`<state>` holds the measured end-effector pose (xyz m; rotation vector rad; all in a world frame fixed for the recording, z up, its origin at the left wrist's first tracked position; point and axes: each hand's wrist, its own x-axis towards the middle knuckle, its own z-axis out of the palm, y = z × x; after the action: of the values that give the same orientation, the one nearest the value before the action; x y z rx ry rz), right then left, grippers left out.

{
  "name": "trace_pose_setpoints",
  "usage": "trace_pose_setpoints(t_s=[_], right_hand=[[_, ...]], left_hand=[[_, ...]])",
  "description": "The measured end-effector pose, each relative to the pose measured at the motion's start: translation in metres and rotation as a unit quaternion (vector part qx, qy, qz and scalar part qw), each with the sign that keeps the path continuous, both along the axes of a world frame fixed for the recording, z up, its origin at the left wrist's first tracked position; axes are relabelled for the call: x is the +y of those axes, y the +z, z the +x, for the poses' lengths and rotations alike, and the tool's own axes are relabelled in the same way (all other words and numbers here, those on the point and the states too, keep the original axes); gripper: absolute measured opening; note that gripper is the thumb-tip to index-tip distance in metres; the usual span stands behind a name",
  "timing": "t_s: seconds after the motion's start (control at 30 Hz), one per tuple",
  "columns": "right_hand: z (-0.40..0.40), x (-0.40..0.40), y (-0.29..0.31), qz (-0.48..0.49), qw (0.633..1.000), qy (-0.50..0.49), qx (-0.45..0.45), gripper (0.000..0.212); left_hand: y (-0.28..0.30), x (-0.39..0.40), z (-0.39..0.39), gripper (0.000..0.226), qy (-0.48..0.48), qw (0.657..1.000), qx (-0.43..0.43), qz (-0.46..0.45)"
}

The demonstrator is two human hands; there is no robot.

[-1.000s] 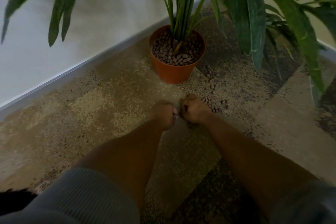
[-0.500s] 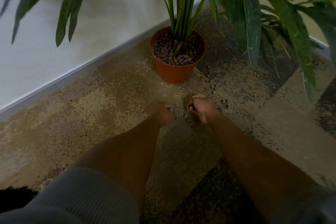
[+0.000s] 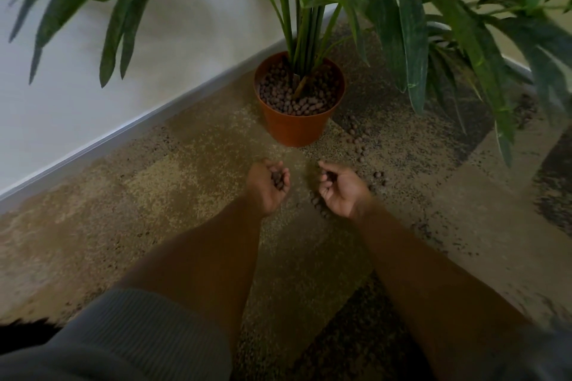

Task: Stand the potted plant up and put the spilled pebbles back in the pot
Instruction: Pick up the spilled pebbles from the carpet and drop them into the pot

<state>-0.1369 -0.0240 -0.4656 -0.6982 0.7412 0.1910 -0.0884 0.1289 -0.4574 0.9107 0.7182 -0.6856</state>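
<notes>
The orange pot [image 3: 297,127] stands upright on the carpet near the wall, with green stems rising from it and brown pebbles filling it to the rim. My left hand [image 3: 267,184] is cupped palm-up just in front of the pot, holding several pebbles. My right hand [image 3: 340,187] is cupped beside it, a few pebbles in its fingers. Spilled pebbles [image 3: 359,148] lie on the carpet right of the pot, and a few more pebbles [image 3: 318,204] lie under my right hand.
A white wall with a grey skirting board [image 3: 123,133] runs diagonally at the left. Long green leaves [image 3: 414,49] hang over the right side of the floor. The carpet [image 3: 173,182] is patterned in tan and dark patches.
Both hands were fists pressed together on the carpet over the pebbles. They have lifted, parted and turned palm-up with pebbles in them.
</notes>
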Motion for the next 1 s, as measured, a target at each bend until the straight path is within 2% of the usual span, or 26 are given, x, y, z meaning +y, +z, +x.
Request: trace_pose_setpoints(t_s=[0.2,0.27,0.4,0.5,0.63,0.77,1.0], right_hand=[[0.009,0.001,0.009,0.107,0.992,-0.058,-0.042,0.014],[0.017,0.004,0.024,0.118,0.989,-0.065,-0.066,0.014],[0.038,0.009,0.064,0.117,0.983,-0.096,-0.101,0.027],[0.053,0.011,0.087,0.111,0.979,-0.112,-0.125,0.036],[0.079,0.007,0.094,0.108,0.969,-0.167,-0.147,0.053],[0.09,0.005,0.095,0.123,0.965,-0.169,-0.159,0.054],[0.093,0.004,0.093,0.151,0.962,-0.153,-0.167,0.06]], left_hand=[[0.011,-0.009,0.011,0.029,0.104,0.994,-0.002,-0.039],[0.023,-0.013,0.018,0.03,0.146,0.987,-0.019,-0.068],[0.063,-0.027,0.034,0.029,0.201,0.966,-0.066,-0.146],[0.092,-0.041,0.044,0.025,0.205,0.96,-0.1,-0.163],[0.112,-0.051,0.051,0.045,0.19,0.96,-0.119,-0.169],[0.115,-0.053,0.058,0.039,0.175,0.961,-0.111,-0.183],[0.125,-0.05,0.051,0.05,0.149,0.954,-0.144,-0.215]])
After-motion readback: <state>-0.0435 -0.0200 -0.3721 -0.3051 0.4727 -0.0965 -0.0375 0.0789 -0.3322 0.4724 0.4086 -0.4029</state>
